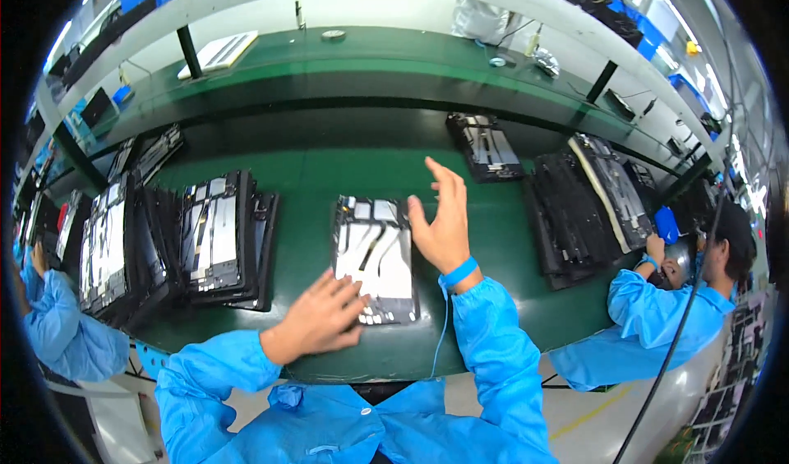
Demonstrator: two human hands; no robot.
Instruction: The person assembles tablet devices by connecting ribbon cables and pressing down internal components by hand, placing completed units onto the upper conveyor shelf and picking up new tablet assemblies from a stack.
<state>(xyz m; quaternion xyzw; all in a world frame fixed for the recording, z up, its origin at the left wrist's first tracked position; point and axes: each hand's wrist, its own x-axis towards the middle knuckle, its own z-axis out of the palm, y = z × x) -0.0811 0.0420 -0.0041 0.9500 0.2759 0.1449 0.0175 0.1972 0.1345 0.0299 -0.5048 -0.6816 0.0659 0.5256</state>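
While both blue sleeves come up from the lower edge, the head view reads as follows:

Work surface: a green bench (312, 176) curving across the middle of the frame.
Opened tablet: a dark tablet chassis (374, 258) with its back off lies flat at the centre, pale shielding and small parts showing inside.
Left hand: the left hand (319, 316) lies palm down, fingers spread, fingertips touching the lower left corner of the tablet chassis; it grips nothing.
Right hand: the right hand (444, 221) is raised just beside the chassis's right edge, fingers open and pointing toward the top of the frame, holding nothing; whether it touches the chassis I cannot tell.
Wrist strap: a blue band (459, 272) circles the right wrist, a thin blue cord hanging down from it.
Left stack: more opened tablets (215, 238) piled left of centre.
Right stack: dark tablets (588, 205) piled at the right.
Neighbours: a blue-sleeved co-worker (657, 316) at the right edge, another blue sleeve (62, 328) at the left edge.
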